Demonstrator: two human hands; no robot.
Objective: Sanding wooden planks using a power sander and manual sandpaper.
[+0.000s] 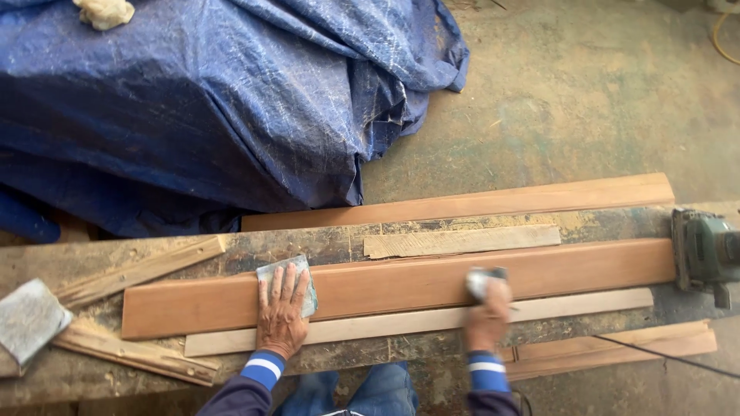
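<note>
A long reddish-brown board [401, 285] lies lengthwise on a worn workbench [308, 246]. My left hand [281, 312] rests flat on a grey sheet of sandpaper [302, 271], pressing it onto the board's left part. My right hand [487, 316] is closed around a small grey sanding pad [479, 280] on the board's middle; it looks blurred. A pale thin strip [416, 322] lies along the board's near edge, under both hands.
A green power tool [705, 254] sits at the bench's right end, its black cord [663, 354] trailing off. A second reddish board [462, 204] lies behind. Rough wood offcuts [139, 270] and a folded grey sheet [29, 317] lie left. A blue tarpaulin [216, 100] covers a heap behind.
</note>
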